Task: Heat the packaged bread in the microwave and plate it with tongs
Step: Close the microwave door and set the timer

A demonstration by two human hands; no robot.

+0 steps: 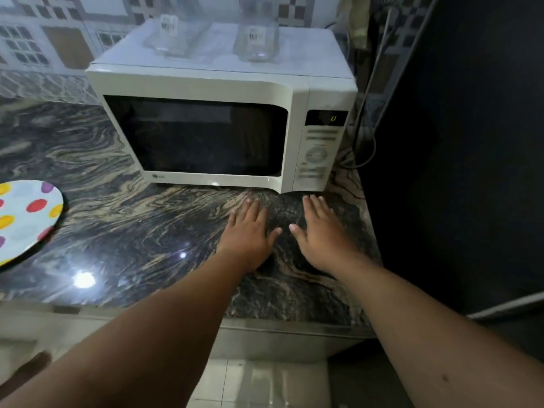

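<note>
Two hands, left hand (250, 231) and right hand (321, 234), are lying flat on the marbled table (132, 231), fingers straight, holding nothing. The white microwave (206, 136), door shut, is showing an LG logo. A dotted plate (23, 219) is sitting left.

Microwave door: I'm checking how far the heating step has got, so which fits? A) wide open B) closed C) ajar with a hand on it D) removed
B: the microwave door sits flush with its front, and both hands, left and right, lie flat on the countertop before it.
</note>
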